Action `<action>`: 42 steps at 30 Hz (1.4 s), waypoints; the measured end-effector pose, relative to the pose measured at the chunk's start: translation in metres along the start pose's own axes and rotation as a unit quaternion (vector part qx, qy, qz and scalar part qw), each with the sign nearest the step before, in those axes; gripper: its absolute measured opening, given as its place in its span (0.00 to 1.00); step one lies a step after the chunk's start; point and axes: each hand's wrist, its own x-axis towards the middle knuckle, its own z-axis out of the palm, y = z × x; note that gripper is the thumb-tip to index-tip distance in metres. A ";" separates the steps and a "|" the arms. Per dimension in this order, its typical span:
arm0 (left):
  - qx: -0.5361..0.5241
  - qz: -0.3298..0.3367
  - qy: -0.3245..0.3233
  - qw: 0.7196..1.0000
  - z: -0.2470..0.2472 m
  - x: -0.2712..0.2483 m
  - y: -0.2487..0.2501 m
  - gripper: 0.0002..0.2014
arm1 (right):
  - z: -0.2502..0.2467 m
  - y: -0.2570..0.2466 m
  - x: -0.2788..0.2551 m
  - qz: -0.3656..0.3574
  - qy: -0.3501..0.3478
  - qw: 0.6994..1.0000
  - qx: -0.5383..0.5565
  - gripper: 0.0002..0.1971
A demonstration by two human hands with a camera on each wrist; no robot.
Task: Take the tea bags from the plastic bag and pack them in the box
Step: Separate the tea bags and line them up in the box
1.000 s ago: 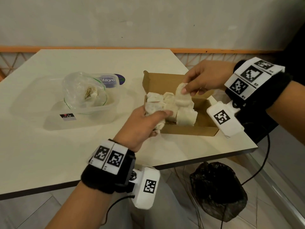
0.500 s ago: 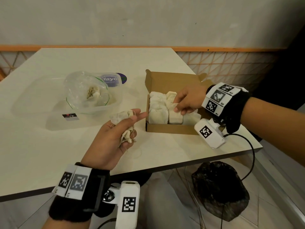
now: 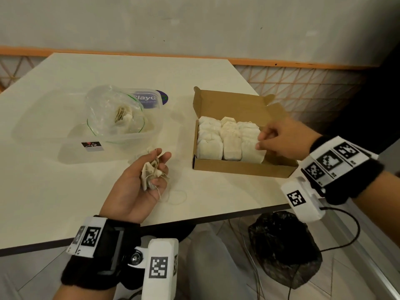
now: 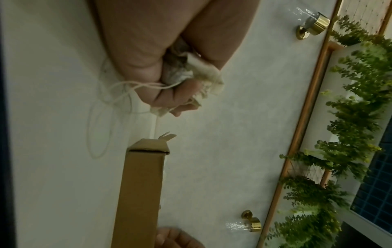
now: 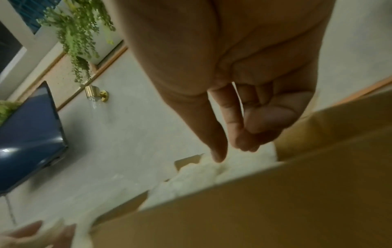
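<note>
An open brown cardboard box (image 3: 242, 167) sits on the white table with rows of white tea bags (image 3: 229, 139) packed inside. My right hand (image 3: 263, 140) reaches in from the right, and its fingertips touch the right-hand row without holding anything. In the right wrist view the right hand (image 5: 233, 147) has its thumb on a tea bag (image 5: 191, 176). My left hand (image 3: 160, 167), palm up left of the box, grips a bunch of tea bags (image 3: 149, 172) with trailing strings. The left wrist view shows the tea bags (image 4: 203, 73) crumpled in the fist. The clear plastic bag (image 3: 114, 113) holds more.
The plastic bag lies in a clear plastic container (image 3: 71, 152) at the left. A loop of string (image 3: 177, 195) lies on the table by my left hand. The table's front edge (image 3: 194, 221) is close. A black bag (image 3: 283, 247) sits on the floor below.
My left hand has drawn back from the box toward me, still holding its tea bags. My right hand has lowered its tea bag into the box, let go and shifted to the right row.
</note>
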 end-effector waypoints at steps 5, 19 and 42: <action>0.017 0.021 -0.026 0.999 -0.003 0.004 -0.003 0.29 | 0.007 0.009 0.004 0.070 -0.039 0.996 -0.037 0.15; -0.002 0.020 -0.017 1.000 0.001 -0.001 -0.003 0.08 | 0.006 -0.006 -0.004 -0.008 0.120 0.992 0.045 0.15; -0.010 0.009 -0.041 0.999 0.000 -0.005 0.001 0.26 | 0.082 -0.102 -0.013 -0.186 -0.031 0.907 0.376 0.04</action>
